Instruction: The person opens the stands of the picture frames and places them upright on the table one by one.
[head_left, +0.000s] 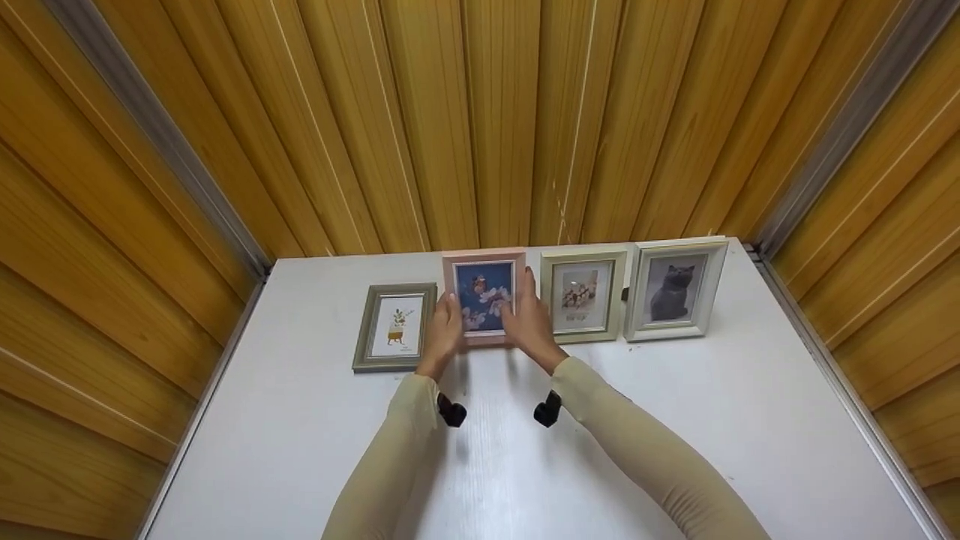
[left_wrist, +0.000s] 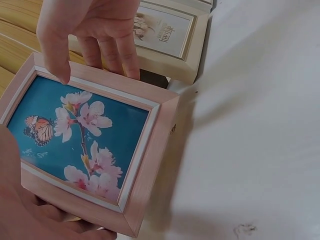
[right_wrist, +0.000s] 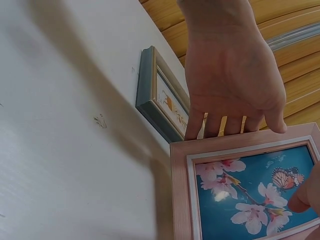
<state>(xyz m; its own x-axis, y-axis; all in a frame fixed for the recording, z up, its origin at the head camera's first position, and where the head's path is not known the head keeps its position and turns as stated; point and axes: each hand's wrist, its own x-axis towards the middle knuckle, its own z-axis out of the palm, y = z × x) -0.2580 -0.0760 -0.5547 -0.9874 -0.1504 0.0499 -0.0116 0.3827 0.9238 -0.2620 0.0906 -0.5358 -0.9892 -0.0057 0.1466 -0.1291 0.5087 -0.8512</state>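
Note:
Both hands hold a pink picture frame (head_left: 487,341) by its two long sides, its front toward me. Behind its glass are pink blossoms and a butterfly (left_wrist: 39,130) on blue. My left hand (head_left: 446,326) grips the left side, thumb at the front, fingers round the edge. On the right side, my right hand (head_left: 531,319) grips with its thumb over the glass and its fingers along the outer edge. The frame's lower edge is close over the white tabletop (head_left: 495,465), where it casts a shadow. The back of the frame is hidden.
Left of the hands lies a grey-green picture frame (head_left: 364,341) with a plant print. To the right stand a cream frame (head_left: 546,300) with a flower print and a white frame (head_left: 637,300) with a grey cat picture. Wood-patterned walls (head_left: 495,150) enclose the table.

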